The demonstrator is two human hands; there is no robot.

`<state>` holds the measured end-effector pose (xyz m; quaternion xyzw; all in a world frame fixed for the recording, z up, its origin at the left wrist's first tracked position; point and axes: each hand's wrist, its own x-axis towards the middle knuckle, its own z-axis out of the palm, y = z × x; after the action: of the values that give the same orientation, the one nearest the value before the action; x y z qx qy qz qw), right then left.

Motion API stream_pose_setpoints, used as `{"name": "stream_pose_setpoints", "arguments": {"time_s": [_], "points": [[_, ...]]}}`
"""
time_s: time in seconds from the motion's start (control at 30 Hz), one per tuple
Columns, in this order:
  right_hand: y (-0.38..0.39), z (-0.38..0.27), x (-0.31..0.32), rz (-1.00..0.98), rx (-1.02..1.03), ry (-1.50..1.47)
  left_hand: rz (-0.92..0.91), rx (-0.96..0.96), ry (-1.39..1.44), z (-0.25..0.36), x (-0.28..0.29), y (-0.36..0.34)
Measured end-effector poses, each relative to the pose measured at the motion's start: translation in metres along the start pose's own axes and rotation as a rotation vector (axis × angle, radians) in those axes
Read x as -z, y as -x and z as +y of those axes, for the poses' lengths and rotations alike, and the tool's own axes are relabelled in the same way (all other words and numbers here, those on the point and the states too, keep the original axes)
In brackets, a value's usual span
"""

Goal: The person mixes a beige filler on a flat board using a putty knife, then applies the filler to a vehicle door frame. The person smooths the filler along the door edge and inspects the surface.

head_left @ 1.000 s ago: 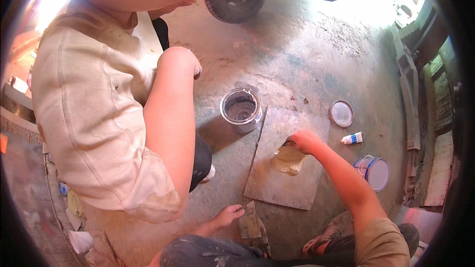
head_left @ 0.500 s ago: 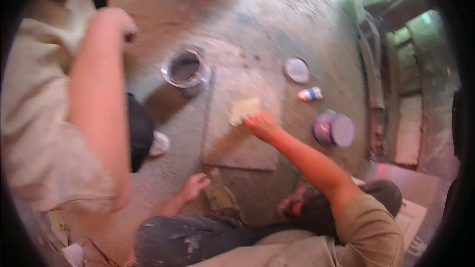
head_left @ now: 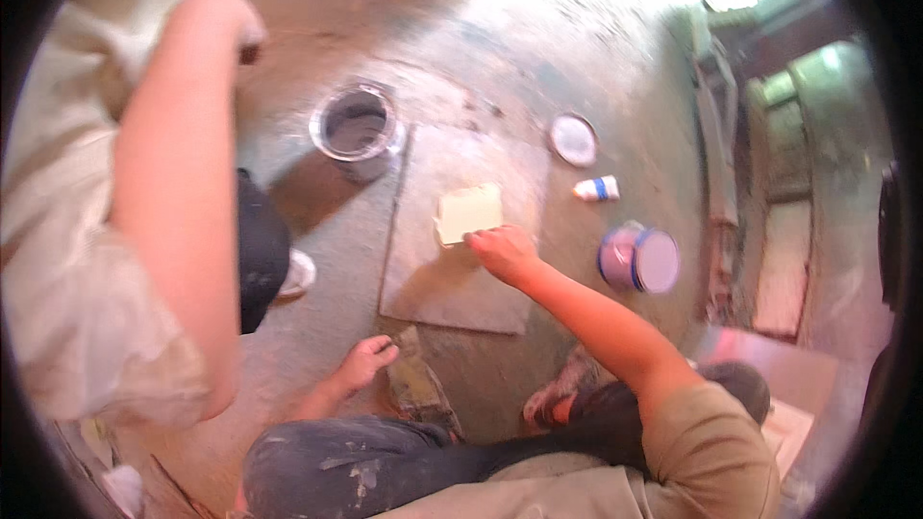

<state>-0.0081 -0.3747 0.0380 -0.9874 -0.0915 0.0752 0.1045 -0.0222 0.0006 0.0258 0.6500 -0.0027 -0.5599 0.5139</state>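
Note:
My right hand (head_left: 504,254) is stretched out over a flat grey board (head_left: 413,288) that lies on the floor. Its fingers are closed on the near edge of a pale yellow rectangular plate, like a spreader (head_left: 471,214). Some cream-coloured stuff shows along the plate's left edge, on or just above the board. My left hand (head_left: 365,363) rests low in front of my knee, fingers loosely bent and apart, with nothing seen in it. Beside it lies a worn, stained strip (head_left: 420,375) on the floor.
A metal pot (head_left: 361,130) stands beyond the board's left corner. Right of the board are a round lid (head_left: 574,139), a small white-and-blue tube (head_left: 598,189) and a purple tin (head_left: 639,259). Another person's bare arm (head_left: 178,163) fills the left side. Wooden framing (head_left: 784,259) stands at right.
My right hand and the pale plate have shifted very slightly over the board, and the plate looks sharper now. The whole view has moved a little; my left hand stays low.

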Motion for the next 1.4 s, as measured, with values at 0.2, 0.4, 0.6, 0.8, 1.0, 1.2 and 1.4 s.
{"name": "stream_pose_setpoints", "arguments": {"time_s": [0.2,0.4,0.6,0.8,1.0,1.2,1.4], "points": [[-0.052,0.036,-0.025,0.283,-0.032,-0.008,-0.073,-0.052,0.010,-0.019,0.008,-0.021],[0.001,0.000,-0.039,0.288,0.073,0.026,-0.021,-0.093,0.051,-0.022,0.005,-0.013],[-0.043,0.031,0.006,0.221,-0.013,0.044,-0.138,-0.075,-0.042,-0.015,0.011,-0.017],[-0.033,0.016,-0.048,0.284,-0.052,0.110,-0.077,-0.152,0.062,-0.006,0.001,-0.010],[0.008,0.006,-0.037,0.015,-0.050,0.032,-0.048,-0.139,0.013,-0.004,0.002,-0.012],[-0.048,0.028,-0.006,0.271,-0.045,0.117,-0.121,-0.148,0.000,-0.017,0.007,-0.018],[-0.022,0.000,-0.050,0.244,-0.066,0.171,-0.046,-0.160,0.019,-0.002,0.004,-0.008]]}}
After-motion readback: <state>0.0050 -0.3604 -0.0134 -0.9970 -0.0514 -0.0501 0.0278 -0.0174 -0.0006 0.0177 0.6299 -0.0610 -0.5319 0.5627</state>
